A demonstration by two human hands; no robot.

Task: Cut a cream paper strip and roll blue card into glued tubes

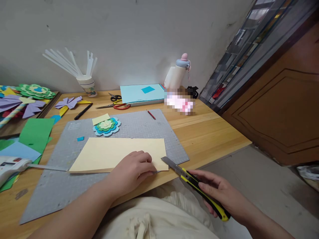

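A long pale yellow sheet of paper [104, 152] lies across the grey cutting mat [57, 186]. On the sheet's near right part rests my left hand [134, 171], its fingers bent and pressed together; what may be under them is hidden. My right hand [216, 191] is wrapped round a yellow and black utility knife [196, 186], past the table's front edge. The knife's blade is out and its tip is over the sheet's right end. Behind the sheet sits a layered blue and green paper flower [107, 126], with a small pale yellow piece [101, 119] against it.
Scissors [122, 106], a pen [83, 111], a blue paper stack [132, 94] and a cup of white sticks [87, 87] stand or lie at the back. A bottle [179, 74] is behind right. A glue gun [15, 166] and green paper [37, 131] are left.
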